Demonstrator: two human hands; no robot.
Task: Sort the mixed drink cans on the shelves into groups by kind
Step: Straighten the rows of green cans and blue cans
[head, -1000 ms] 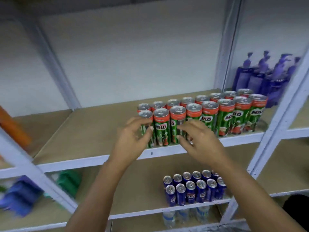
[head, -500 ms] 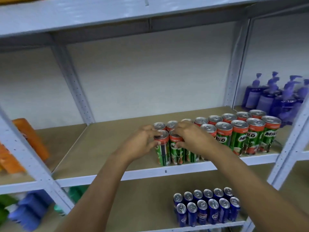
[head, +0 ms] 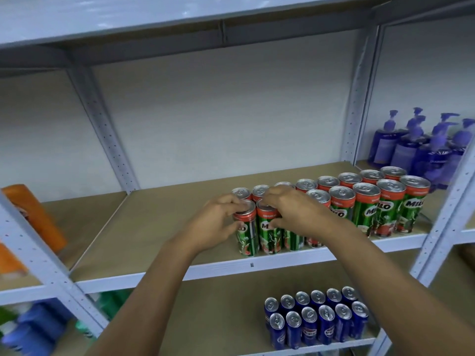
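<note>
Standing in two rows on the middle shelf (head: 154,235), green Milo cans (head: 366,209) run from near the front edge back toward the right post; left hand (head: 218,222) grips the leftmost front can (head: 246,235), fingers curled over its rim and thumb on its side; right hand (head: 290,211) holds the next can (head: 268,232) the same way, fingertips at the top, thumb against the label; both cans upright, touching each other, base on the board just behind the shelf lip; the right forearm crosses in front of the two cans beside them, hiding their labels in part; on the shelf below, blue cans (head: 318,319) stand in two tight rows toward the right, well apart from the Milo group; in the next bay to the right, purple pump bottles (head: 411,147) cluster at the back; orange packs (head: 36,214) lean in the left bay; below those, blurred blue and green items, kind unclear
</note>
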